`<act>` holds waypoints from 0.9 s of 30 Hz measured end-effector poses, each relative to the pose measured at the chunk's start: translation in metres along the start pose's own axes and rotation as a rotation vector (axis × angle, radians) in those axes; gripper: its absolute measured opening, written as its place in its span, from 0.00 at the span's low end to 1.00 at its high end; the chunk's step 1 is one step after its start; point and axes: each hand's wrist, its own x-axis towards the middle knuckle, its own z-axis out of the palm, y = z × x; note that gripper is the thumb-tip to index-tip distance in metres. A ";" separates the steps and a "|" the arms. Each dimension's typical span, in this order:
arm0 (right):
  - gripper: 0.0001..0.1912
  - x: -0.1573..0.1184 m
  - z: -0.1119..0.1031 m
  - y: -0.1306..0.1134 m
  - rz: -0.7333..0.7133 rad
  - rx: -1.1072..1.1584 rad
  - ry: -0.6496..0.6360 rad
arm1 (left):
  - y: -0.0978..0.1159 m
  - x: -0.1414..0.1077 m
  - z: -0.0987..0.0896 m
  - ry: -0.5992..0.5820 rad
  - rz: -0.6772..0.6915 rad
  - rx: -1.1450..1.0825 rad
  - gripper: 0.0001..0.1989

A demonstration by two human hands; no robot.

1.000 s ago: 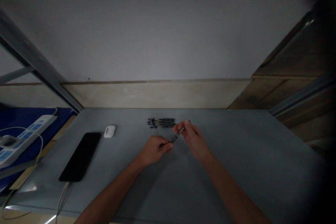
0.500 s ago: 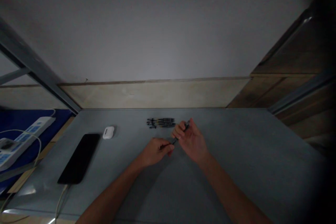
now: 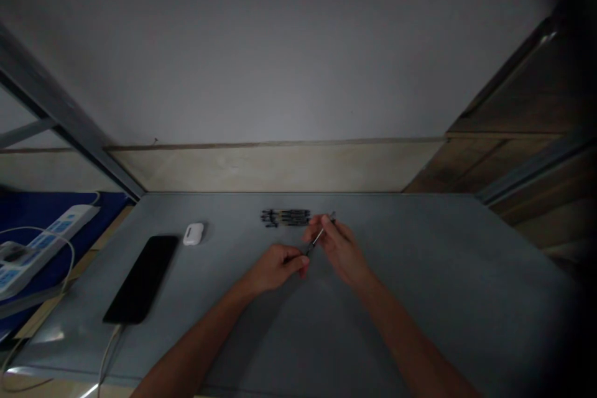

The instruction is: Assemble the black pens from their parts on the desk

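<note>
Right hand pinches a slim pen, its lower end hidden within the curled left hand.

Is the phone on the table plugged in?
Plugged in: a white cable runs up to the bottom end of the black phone.

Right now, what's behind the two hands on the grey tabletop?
A tight row of small black pen-like parts lies on the tabletop, beyond the left hand and right hand; the tabletop beneath them is hidden.
</note>
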 end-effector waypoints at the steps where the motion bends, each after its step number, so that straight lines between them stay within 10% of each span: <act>1: 0.11 0.001 -0.001 0.001 -0.006 -0.012 0.010 | 0.000 0.000 0.000 0.030 0.021 0.027 0.23; 10: 0.18 0.004 -0.003 0.008 -0.022 -0.030 0.132 | 0.006 -0.002 0.008 0.282 0.121 0.280 0.20; 21: 0.16 0.001 0.000 0.015 -0.023 -0.056 0.253 | -0.009 0.001 0.015 0.305 0.241 0.555 0.16; 27: 0.17 0.004 -0.005 0.013 -0.065 -0.176 0.109 | 0.007 -0.004 0.006 0.202 0.194 0.223 0.09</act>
